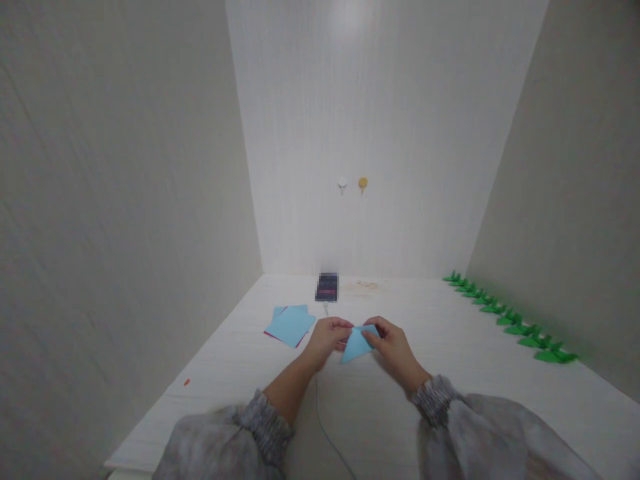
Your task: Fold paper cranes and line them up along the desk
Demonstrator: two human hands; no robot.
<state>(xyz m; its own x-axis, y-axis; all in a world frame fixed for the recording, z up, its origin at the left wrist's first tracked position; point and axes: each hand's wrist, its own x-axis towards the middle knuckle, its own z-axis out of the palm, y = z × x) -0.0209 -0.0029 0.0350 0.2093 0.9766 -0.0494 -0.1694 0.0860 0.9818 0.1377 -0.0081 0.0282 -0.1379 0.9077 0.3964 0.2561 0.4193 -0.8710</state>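
A light-blue piece of folded paper (358, 344) is held up between my two hands above the white table. My left hand (329, 337) pinches its left corner between thumb and fingers. My right hand (391, 340) grips the upper right part, the thumb lying on the front face. One pointed corner of the paper hangs down toward me. Just left of my left hand lies a loose stack of square paper sheets (290, 325), light blue on top with a red edge showing beneath.
A phone (327, 287) with a blurred screen stands near the back wall, its pale cable (320, 413) running toward me under my left arm. Several green folded paper pieces (520, 328) line the right wall. A small orange scrap (187, 382) lies at left. Two hooks (363, 183) are on the back wall.
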